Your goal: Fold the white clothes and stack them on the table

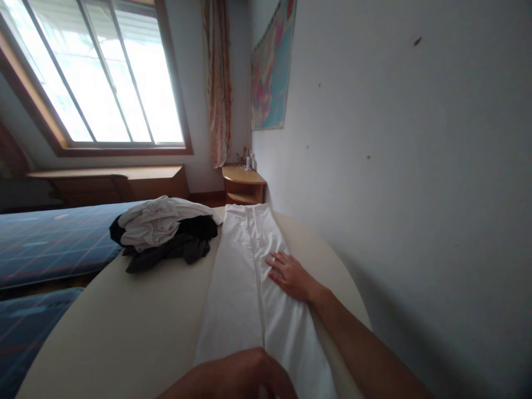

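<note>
A pair of white trousers (pixel 236 282) lies spread lengthwise on the round cream table (pixel 137 332), its waistband at the far end and its legs running toward me. My right hand (pixel 288 274) rests flat on the upper part of the right leg, fingers stretched out. Low in the view, my left hand (pixel 249 371) is over the lower part of the trousers. Its fingers point down and are mostly cut off by the bottom edge, so whether they grip the cloth is hidden.
A heap of white, black and dark grey clothes (pixel 166 227) sits at the table's far left. Beds with blue plaid covers (pixel 50 238) adjoin the left side. A white wall (pixel 415 194) rises on the right. A small corner shelf (pixel 245 176) stands beyond the table.
</note>
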Demonstrator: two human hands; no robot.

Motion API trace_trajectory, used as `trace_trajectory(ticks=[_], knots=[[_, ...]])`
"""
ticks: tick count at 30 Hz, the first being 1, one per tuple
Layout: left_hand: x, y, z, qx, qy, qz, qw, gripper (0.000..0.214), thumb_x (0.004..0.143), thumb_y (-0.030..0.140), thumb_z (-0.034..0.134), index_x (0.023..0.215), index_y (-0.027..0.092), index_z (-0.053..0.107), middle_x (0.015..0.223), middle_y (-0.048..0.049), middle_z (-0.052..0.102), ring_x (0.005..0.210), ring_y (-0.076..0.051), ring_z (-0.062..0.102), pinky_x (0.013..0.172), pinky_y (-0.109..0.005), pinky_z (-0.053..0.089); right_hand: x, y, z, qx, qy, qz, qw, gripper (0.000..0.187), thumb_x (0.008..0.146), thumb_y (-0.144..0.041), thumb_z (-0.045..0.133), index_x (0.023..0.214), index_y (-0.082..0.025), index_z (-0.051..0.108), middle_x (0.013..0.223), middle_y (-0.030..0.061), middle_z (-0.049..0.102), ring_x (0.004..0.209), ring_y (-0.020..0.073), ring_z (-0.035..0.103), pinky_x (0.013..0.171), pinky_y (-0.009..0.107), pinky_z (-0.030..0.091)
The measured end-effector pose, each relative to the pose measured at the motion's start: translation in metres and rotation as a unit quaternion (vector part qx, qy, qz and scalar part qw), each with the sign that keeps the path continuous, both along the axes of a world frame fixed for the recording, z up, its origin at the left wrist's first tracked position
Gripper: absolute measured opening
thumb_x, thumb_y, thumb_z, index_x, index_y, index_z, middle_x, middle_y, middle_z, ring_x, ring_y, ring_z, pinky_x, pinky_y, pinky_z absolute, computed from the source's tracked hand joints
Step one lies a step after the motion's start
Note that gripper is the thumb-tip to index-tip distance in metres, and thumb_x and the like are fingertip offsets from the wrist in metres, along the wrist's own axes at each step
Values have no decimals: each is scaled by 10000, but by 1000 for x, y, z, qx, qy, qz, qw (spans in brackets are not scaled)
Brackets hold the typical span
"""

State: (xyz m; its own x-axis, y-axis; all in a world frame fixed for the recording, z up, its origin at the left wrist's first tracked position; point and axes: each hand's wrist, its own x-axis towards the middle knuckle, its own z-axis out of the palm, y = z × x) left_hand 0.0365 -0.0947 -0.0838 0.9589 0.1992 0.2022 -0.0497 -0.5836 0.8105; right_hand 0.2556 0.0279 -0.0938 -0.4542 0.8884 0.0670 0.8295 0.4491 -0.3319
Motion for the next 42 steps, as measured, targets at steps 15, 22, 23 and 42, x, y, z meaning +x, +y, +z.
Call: trace_trajectory(ticks=[15, 22, 23, 42], knots=[[-21, 18, 11, 227, 131, 162, 951, 503, 952, 393, 561, 1444, 401, 457, 1625, -30, 275, 1475, -356, 269, 1171, -591, 271, -69, 66, 33, 64, -92, -218, 970, 372, 945, -462, 509, 1091, -160, 669, 1076, 155, 716, 1063, 263, 636, 929, 373, 384], [-23, 29, 11, 247, 114, 159, 949, 500, 888, 167, 545, 1355, 346, 540, 1537, 15, 449, 1434, -255, 382, 1164, -441, 334, -85, 110, 25, 56, -80, -247, 964, 339, 963, -307, 438, 1109, -105, 668, 1075, 199, 717, 1046, 266, 668, 946, 383, 370], [-23, 31, 10, 247, 113, 156, 950, 502, 865, 159, 561, 1335, 337, 554, 1525, 16, 465, 1433, -255, 382, 1162, -438, 334, -87, 113, 25, 57, -75, -249, 964, 347, 972, -304, 417, 1117, -112, 667, 1070, 192, 720, 1037, 259, 672, 941, 377, 374], [-16, 26, 10, 228, 39, 153, 961, 177, 824, 101, 575, 945, 231, 573, 1249, 29, 669, 1258, -140, 538, 1171, -311, 276, -74, 116, 10, 52, -18, -123, 991, 267, 971, -271, 465, 1110, -186, 676, 1181, 93, 685, 1085, 202, 612, 909, 284, 421]])
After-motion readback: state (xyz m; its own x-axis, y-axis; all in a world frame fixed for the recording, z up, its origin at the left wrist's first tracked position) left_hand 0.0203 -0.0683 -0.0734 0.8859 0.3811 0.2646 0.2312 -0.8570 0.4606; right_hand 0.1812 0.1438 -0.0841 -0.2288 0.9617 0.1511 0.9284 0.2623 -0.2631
